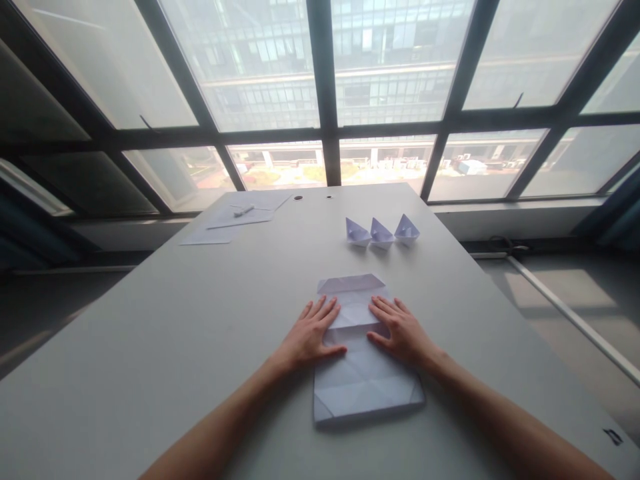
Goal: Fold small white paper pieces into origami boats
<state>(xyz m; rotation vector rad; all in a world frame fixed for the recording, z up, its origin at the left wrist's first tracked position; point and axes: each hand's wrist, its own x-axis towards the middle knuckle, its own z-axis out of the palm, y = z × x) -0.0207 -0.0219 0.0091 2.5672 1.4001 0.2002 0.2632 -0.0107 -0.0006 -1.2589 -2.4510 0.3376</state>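
Note:
A creased white paper [367,383] lies on the white table [240,293] in front of me, with folded corners at its near end and a folded flap at its far end. My left hand [313,333] rests on its left edge, fingers spread and pointing away from me. On the right edge lies my right hand [400,330], also flat with the fingers apart. Neither hand grips the paper; both press on its middle part. A crease line runs across the sheet between the two hands.
Three folded paper boats [381,235] stand in a row beyond the paper, right of centre. Loose white sheets [215,233] lie at the far left, with a small white object [244,212] on them. Large windows rise behind the table.

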